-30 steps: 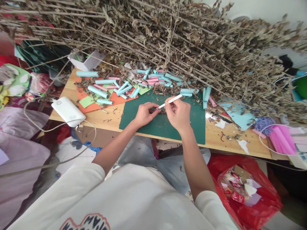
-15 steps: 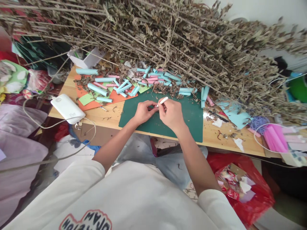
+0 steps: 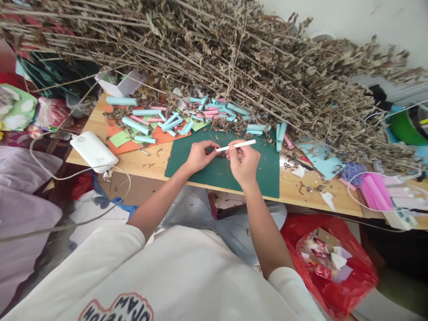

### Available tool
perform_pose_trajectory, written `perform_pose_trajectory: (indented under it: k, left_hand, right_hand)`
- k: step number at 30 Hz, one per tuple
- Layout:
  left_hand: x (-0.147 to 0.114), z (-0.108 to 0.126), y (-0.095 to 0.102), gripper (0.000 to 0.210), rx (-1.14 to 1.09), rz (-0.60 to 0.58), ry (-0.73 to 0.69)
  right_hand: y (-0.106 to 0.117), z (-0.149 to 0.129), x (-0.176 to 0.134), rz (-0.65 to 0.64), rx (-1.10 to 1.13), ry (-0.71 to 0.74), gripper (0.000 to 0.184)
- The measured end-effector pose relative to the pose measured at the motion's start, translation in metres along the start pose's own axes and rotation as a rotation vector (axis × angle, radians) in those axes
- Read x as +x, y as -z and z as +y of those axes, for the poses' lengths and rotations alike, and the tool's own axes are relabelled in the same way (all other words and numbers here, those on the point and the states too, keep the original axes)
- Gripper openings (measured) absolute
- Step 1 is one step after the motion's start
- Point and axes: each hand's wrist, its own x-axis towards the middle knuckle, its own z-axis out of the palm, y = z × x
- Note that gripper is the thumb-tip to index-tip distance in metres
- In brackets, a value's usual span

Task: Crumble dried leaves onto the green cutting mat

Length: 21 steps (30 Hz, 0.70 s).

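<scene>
A broad heap of dried stalks (image 3: 207, 58) lies across the back of the counter (image 3: 150, 158), with a green mat (image 3: 267, 174) in front. Above the mat, the left hand (image 3: 199, 156) keeps thumb and fingers narrow; whether they grip anything is too small to tell. The right hand (image 3: 244, 164) pinches a slim white stick (image 3: 246, 143), its left end at the left fingertips.

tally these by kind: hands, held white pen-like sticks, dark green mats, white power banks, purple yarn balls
Hands: 2 (left hand, right hand)
Held sticks: 1 (white pen-like stick, in the right hand)
Mats: 1 (dark green mat)
Power banks: 1 (white power bank)
Yarn balls: 1 (purple yarn ball)
Total: 6
</scene>
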Motion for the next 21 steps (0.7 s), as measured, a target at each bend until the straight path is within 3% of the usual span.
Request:
perform_pose_trajectory:
  k: [5,11,21]
  left_hand:
    - [0.0,-0.002,-0.001,0.019,-0.018,-0.005,-0.004]
    - [0.0,-0.001,-0.001,0.019,-0.023,-0.004,-0.015]
    - [0.0,-0.001,0.0,0.019,-0.017,-0.003,-0.005]
  right_hand:
    - [-0.006,0.007,0.003,0.013,0.006,-0.023,0.026]
    - [-0.003,-0.001,0.013,-0.125,-0.201,0.121,0.027]
    - [-0.014,-0.001,0.021,-0.202,-0.323,0.217,0.021]
